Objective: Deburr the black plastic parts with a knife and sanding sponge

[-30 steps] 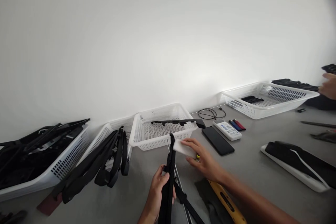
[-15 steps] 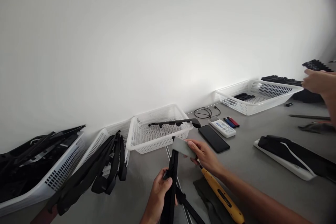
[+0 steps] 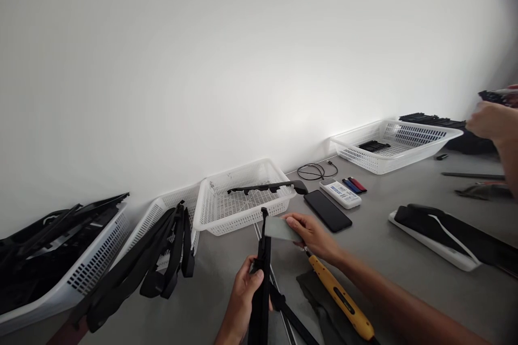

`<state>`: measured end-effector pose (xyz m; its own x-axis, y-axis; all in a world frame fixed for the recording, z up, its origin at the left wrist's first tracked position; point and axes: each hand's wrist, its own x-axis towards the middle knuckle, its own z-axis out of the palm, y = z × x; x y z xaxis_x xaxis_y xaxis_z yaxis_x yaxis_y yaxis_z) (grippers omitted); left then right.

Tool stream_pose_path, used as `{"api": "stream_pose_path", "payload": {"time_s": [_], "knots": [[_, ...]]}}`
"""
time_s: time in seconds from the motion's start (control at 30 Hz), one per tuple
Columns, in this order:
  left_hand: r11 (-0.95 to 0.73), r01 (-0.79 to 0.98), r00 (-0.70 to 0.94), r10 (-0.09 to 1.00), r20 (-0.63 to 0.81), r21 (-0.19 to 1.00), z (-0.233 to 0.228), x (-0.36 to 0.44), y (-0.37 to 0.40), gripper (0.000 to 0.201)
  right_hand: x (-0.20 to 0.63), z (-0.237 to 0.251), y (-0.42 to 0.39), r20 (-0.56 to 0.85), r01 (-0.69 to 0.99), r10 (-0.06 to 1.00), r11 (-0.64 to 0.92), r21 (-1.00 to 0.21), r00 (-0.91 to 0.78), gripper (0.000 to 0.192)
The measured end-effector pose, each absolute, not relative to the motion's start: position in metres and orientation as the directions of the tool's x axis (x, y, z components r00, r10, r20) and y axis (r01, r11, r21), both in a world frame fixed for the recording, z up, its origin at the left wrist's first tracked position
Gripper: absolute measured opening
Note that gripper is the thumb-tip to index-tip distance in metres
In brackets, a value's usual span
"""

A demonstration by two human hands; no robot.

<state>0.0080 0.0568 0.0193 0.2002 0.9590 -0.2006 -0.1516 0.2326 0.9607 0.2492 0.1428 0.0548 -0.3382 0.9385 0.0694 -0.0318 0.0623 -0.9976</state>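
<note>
My left hand grips a long black plastic strip and holds it upright, its tip just in front of a white basket. My right hand holds a small flat grey-white pad pressed against the upper part of that strip. A second black strip lies on the grey table under my left hand. Across the white basket's rim rests another black moulded part.
A yellow-handled tool on a dark cloth lies under my right forearm. A black phone, a white remote, pens and a cable sit behind. More baskets of black parts stand left and far right. Another person's hand works at the right edge.
The view has shifted slightly left. My right hand slid the pad down along the upright strip. The other person's hand at the right rose and holds a black part.
</note>
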Motion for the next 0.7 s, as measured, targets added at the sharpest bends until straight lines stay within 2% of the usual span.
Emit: {"api": "stream_pose_path", "payload": {"time_s": [0.07, 0.2, 0.3, 0.47, 0.53, 0.63, 0.7], "knots": [[0.233, -0.141, 0.184, 0.961, -0.205, 0.962, 0.02, 0.008, 0.056, 0.067, 0.247, 0.055, 0.141, 0.057, -0.026, 0.91, 0.051, -0.998, -0.411, 0.068], [0.248, -0.134, 0.11, 0.966, -0.234, 0.96, 0.023, 0.007, 0.055, 0.076, 0.241, 0.054, 0.135, 0.074, -0.046, 0.927, 0.061, -0.997, -0.367, 0.067], [0.217, -0.137, 0.132, 0.971, -0.199, 0.967, 0.026, 0.008, 0.055, 0.074, 0.239, 0.052, 0.132, 0.047, -0.068, 0.86, 0.014, -0.998, -0.508, 0.06], [0.171, -0.102, 0.161, 0.975, -0.154, 0.98, 0.029, 0.01, 0.055, 0.074, 0.242, 0.052, 0.131, 0.046, -0.072, 0.808, 0.005, -0.997, -0.587, 0.057], [0.144, -0.083, 0.196, 0.973, -0.126, 0.986, 0.032, 0.01, 0.054, 0.074, 0.24, 0.054, 0.13, 0.049, -0.043, 0.818, 0.029, -0.999, -0.573, 0.058], [0.1, -0.057, 0.281, 0.956, -0.08, 0.993, 0.036, 0.01, 0.052, 0.069, 0.238, 0.056, 0.128, 0.092, -0.04, 0.891, 0.083, -0.996, -0.444, 0.058], [0.09, -0.05, 0.334, 0.94, -0.068, 0.995, 0.038, 0.01, 0.051, 0.067, 0.24, 0.057, 0.129, 0.075, -0.033, 0.876, 0.067, -0.997, -0.476, 0.058]]}}
